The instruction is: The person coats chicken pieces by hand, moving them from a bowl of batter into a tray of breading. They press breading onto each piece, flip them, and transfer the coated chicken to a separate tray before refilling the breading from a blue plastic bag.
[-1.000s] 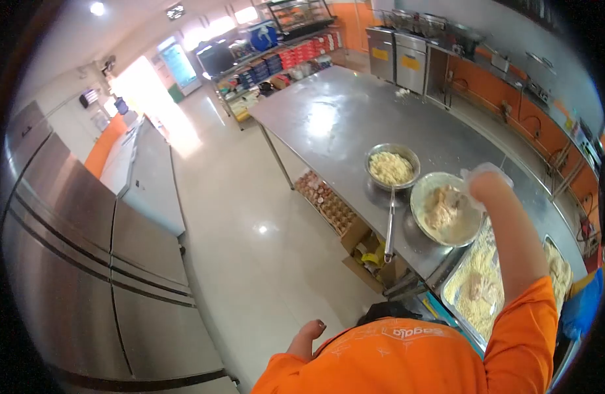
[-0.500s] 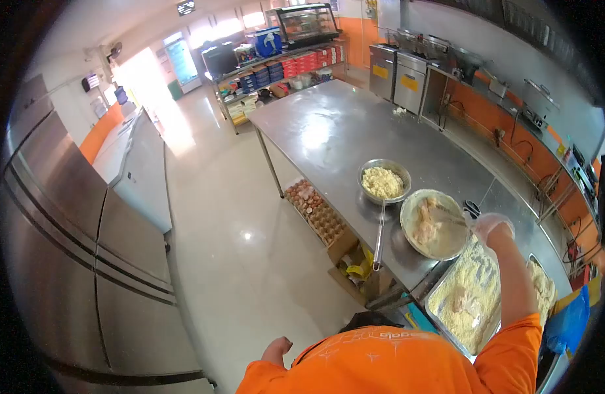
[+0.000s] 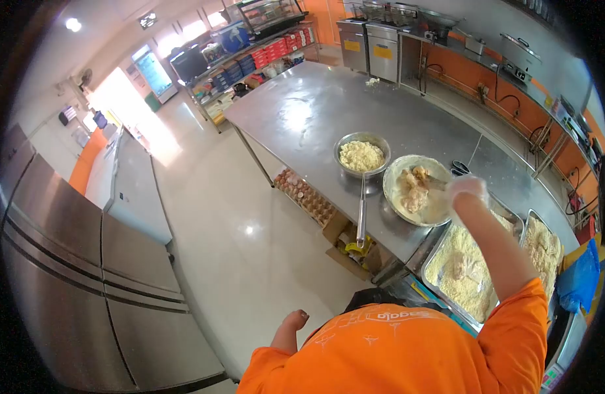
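My right hand [image 3: 468, 188], in a clear plastic glove, grips metal tongs [image 3: 438, 184] whose far end reaches into a metal bowl [image 3: 387, 192] of pale batter. Coated chicken pieces [image 3: 415, 196] lie in the batter at the tongs' tip. Just below that bowl, a metal tray [image 3: 423, 270] holds yellowish flour with a chicken piece [image 3: 470, 268] on it. To the left stands a bowl [image 3: 338, 162] of crumbly yellow mix, with a long metal handle [image 3: 361, 220] extending toward me. My left hand [image 3: 294, 320] hangs beside my body over the floor, its fingers curled, holding nothing visible.
The steel table [image 3: 296, 108] stretches away from me. Black-handled scissors [image 3: 458, 168] lie behind the batter bowl. A second flour tray [image 3: 542, 244] and a blue plastic bag [image 3: 578, 279] are at right. Egg trays [image 3: 306, 195] and a cardboard box [image 3: 338, 230] sit beneath the table.
The view has shifted, so the table sits further left and higher. My right hand keeps the tongs in the batter bowl, where the chicken has changed position.
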Motion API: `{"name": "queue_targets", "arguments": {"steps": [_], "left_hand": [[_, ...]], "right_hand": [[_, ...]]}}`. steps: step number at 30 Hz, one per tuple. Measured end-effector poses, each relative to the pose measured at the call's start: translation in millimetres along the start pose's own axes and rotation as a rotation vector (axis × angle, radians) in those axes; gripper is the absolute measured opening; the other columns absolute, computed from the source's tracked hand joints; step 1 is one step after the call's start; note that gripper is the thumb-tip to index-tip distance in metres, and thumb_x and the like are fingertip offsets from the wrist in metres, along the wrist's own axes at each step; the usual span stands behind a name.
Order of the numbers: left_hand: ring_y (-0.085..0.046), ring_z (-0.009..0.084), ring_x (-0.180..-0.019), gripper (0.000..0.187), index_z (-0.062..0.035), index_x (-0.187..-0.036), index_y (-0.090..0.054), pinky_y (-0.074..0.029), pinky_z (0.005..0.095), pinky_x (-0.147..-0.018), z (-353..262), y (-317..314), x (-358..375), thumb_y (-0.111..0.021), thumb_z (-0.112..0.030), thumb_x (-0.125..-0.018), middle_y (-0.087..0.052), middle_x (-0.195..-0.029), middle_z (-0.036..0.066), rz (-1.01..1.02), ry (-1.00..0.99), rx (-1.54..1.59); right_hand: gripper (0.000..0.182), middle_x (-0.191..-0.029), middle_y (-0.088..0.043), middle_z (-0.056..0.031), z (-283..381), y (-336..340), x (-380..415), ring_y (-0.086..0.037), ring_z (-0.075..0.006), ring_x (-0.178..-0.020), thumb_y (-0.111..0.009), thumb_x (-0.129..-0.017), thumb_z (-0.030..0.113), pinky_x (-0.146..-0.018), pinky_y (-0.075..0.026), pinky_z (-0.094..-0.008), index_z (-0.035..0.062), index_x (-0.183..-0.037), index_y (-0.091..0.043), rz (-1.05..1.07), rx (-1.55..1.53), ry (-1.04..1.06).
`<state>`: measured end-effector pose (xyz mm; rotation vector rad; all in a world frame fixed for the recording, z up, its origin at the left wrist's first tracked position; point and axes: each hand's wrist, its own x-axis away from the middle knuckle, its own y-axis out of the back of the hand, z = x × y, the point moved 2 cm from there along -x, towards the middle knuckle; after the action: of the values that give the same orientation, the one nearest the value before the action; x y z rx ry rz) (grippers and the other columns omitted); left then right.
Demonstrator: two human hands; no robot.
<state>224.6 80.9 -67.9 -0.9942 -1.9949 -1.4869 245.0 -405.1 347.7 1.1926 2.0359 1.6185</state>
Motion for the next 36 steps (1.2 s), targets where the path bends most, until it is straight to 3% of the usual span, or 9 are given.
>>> {"name": "queue_targets", "arguments": {"steps": [3, 12, 15, 17, 20, 23, 27, 30, 36], "left_hand": [[-0.051, 0.0314, -0.099, 0.039, -0.0059, -0.102, -0.056, -0.041, 0.0388, -0.085, 3, -5, 6, -0.046, -0.036, -0.079, -0.056, -0.103, 0.016, 0.004, 0.056, 0.002], [-0.050, 0.0311, -0.100, 0.039, -0.0068, -0.103, -0.057, -0.040, 0.0378, -0.086, 22, -21, 16, -0.045, -0.036, -0.079, -0.056, -0.105, 0.015, 0.021, 0.114, 0.124], [-0.050, 0.0311, -0.101, 0.039, -0.0070, -0.103, -0.056, -0.040, 0.0369, -0.086, 17, -21, 23, -0.045, -0.035, -0.079, -0.056, -0.105, 0.014, 0.079, 0.115, 0.089], [-0.050, 0.0313, -0.101, 0.040, -0.0068, -0.104, -0.056, -0.040, 0.0368, -0.086, 18, -22, 22, -0.045, -0.036, -0.080, -0.056, -0.105, 0.014, 0.064, 0.148, 0.043], [-0.050, 0.0321, -0.100, 0.040, -0.0069, -0.107, -0.054, -0.041, 0.0371, -0.085, 21, -14, 18, -0.046, -0.036, -0.080, -0.056, -0.104, 0.015, 0.118, 0.080, 0.003], [-0.052, 0.0325, -0.097, 0.035, -0.0068, -0.103, -0.055, -0.042, 0.0384, -0.082, 25, -12, 5, -0.049, -0.034, -0.080, -0.057, -0.100, 0.016, 0.050, 0.099, 0.155], [-0.053, 0.0321, -0.094, 0.034, -0.0056, -0.099, -0.055, -0.043, 0.0387, -0.080, -3, 17, 10, -0.050, -0.034, -0.080, -0.058, -0.098, 0.017, -0.058, 0.032, 0.063], [-0.053, 0.0321, -0.095, 0.035, -0.0050, -0.099, -0.055, -0.043, 0.0384, -0.080, -8, 16, 5, -0.051, -0.033, -0.079, -0.058, -0.097, 0.017, -0.027, 0.043, 0.050], [-0.054, 0.0333, -0.092, 0.034, -0.0033, -0.095, -0.057, -0.043, 0.0386, -0.079, -3, 9, 15, -0.051, -0.032, -0.077, -0.059, -0.095, 0.018, 0.005, 0.003, 0.172]], "right_hand": [[0.025, -0.095, -0.061, -0.0102, 7, -4, -16, -0.059, -0.0267, -0.088, -0.045, -0.078, 0.018, -0.073, -0.048, -0.0345, 0.0098, -0.094, -0.063, -0.089, -0.140, -0.033], [0.023, -0.086, -0.061, -0.0141, -78, -106, -104, -0.060, -0.0248, -0.081, -0.046, -0.078, 0.018, -0.064, -0.048, -0.0363, 0.0057, -0.091, -0.060, -0.197, -0.043, 0.421], [0.026, -0.078, -0.061, -0.0138, -81, -118, -88, -0.060, -0.0214, -0.072, -0.043, -0.081, 0.023, -0.058, -0.046, -0.0344, 0.0070, -0.090, -0.060, -0.100, 0.290, 0.744], [0.029, -0.070, -0.058, -0.0103, -92, -152, -100, -0.056, -0.0182, -0.064, -0.043, -0.082, 0.029, -0.055, -0.045, -0.0334, 0.0059, -0.086, -0.060, -0.064, -0.360, 0.729], [0.037, -0.057, -0.050, -0.0036, -77, -83, -12, -0.047, -0.0125, -0.051, -0.047, -0.080, 0.040, -0.052, -0.043, -0.0313, 0.0050, -0.076, -0.059, 0.186, -0.911, 0.136], [0.041, -0.056, -0.050, -0.0052, -91, -105, -25, -0.048, -0.0158, -0.051, -0.045, -0.080, 0.045, -0.053, -0.044, -0.0329, 0.0063, -0.077, -0.059, 0.072, -0.822, 0.392], [0.026, -0.077, -0.057, -0.0169, -99, -89, -19, -0.057, -0.0305, -0.076, -0.045, -0.080, 0.014, -0.071, -0.046, -0.0361, 0.0047, -0.104, -0.052, 0.030, -0.196, 0.537], [0.031, -0.079, -0.056, -0.0189, -113, -91, -25, -0.057, -0.0306, -0.082, -0.045, -0.080, 0.011, -0.072, -0.046, -0.0362, 0.0051, -0.111, -0.047, -0.181, 0.101, 0.548], [0.032, -0.091, -0.057, -0.0167, -75, -10, 24, -0.057, -0.0288, -0.088, -0.041, -0.084, 0.015, -0.076, -0.047, -0.0360, 0.0143, -0.115, -0.047, 0.147, -0.033, 0.130]]}}
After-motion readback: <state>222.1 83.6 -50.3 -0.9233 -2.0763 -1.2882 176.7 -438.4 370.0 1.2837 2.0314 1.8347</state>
